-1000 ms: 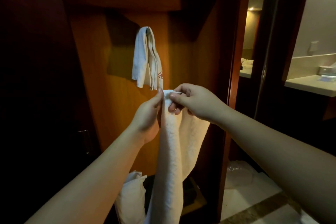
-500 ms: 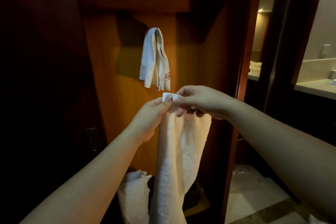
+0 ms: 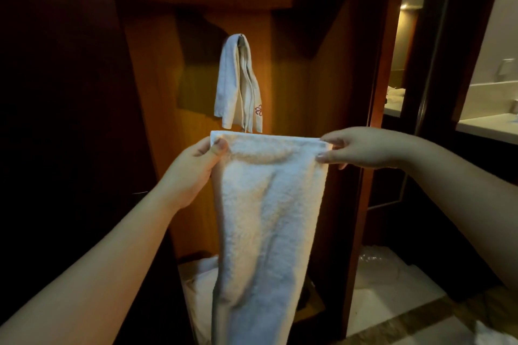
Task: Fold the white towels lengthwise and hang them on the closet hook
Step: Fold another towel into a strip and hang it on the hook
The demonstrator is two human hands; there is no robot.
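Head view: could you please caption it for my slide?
Left hand and right hand hold a white towel spread below another towel on the closet hook.

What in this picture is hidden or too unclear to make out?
- Hook, head view: mostly covered by the hanging towel.
- Held towel: its lower end is cut off by the bottom edge.
- Pile on the closet floor: partly behind the held towel, dim.
- Closet's left side: too dark.
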